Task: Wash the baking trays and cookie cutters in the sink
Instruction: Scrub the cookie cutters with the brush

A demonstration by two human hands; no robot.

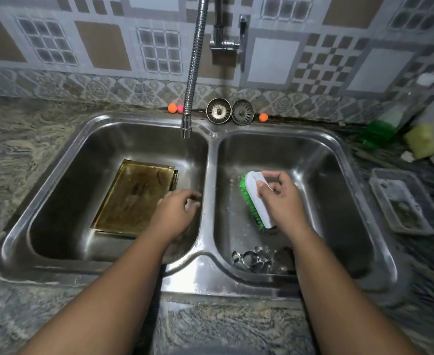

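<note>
The stainless steel double sink (208,175) carried everything for the job. A stack of tarnished gold-coloured rectangular baking trays (133,198) lay open side up on the floor of the left basin, toward its inner wall. The stack's long axis ran from the basin's near edge to its far edge, and the far short end leaned a little to the right. A heap of shiny metal cookie cutters (256,258) sat against the near wall of the right basin.

The right hand (281,201) pinched the white-backed scrubbing brush with green bristles (260,211) between thumb and fingertips above the right basin. The brush was tipped on its side with the bristles facing left, and its length ran from far to near.

The left hand (176,213) hung at the trays' near right corner, fingers loosely curled with nothing in them. Whether it touched the stack could not be told.

The step looked like starting on the trays. To do it well, the brush probably needed a fuller wrap than that fingertip pinch and a turn to put the bristles down. The left hand should pin the near corner so the stack did not skate. The flexible chrome tap hose (195,65) hung over the left basin's far edge with no water visible, so wetting the trays first seemed wise.
</note>
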